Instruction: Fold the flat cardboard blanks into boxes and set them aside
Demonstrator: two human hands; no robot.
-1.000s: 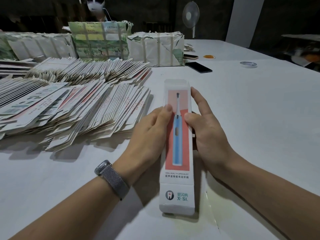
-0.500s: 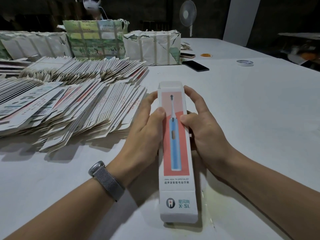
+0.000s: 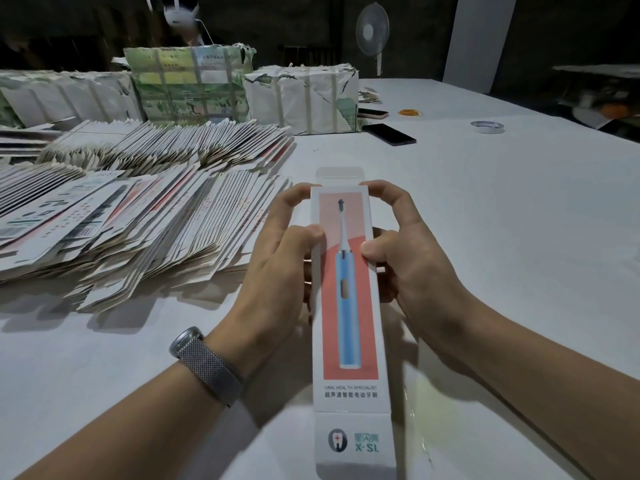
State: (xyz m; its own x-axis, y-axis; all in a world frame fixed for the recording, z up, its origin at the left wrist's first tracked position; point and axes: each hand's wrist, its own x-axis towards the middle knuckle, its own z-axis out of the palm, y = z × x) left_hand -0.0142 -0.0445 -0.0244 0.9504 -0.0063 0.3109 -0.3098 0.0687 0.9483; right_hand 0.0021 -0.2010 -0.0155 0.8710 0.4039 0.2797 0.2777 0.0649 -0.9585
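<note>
- The near end of the toothbrush box point(image 3: 349, 306) ran to the bottom edge of the view, and its far flap point(image 3: 341, 175) stood up pale and hard to read; the fingers beneath the box were hidden.
- The left hand point(image 3: 280, 271) gripped the box's left edge, thumb on the printed face, forefinger curled to the far corner.
- The right hand point(image 3: 412, 258) gripped the right edge the same way, thumb on the face, forefinger hooked over the far corner (both hands partly closed round the box).
- The box was held above the white table point(image 3: 502, 237), lengthwise away from the person.
- Fanned stacks of flat blanks point(image 3: 145, 216) lay just left of the hands.
- Wrapped bundles point(image 3: 301, 98), a dark phone point(image 3: 393, 134) and a tape roll point(image 3: 487, 126) sat well apart at the far side; bare table stretched to the right.
</note>
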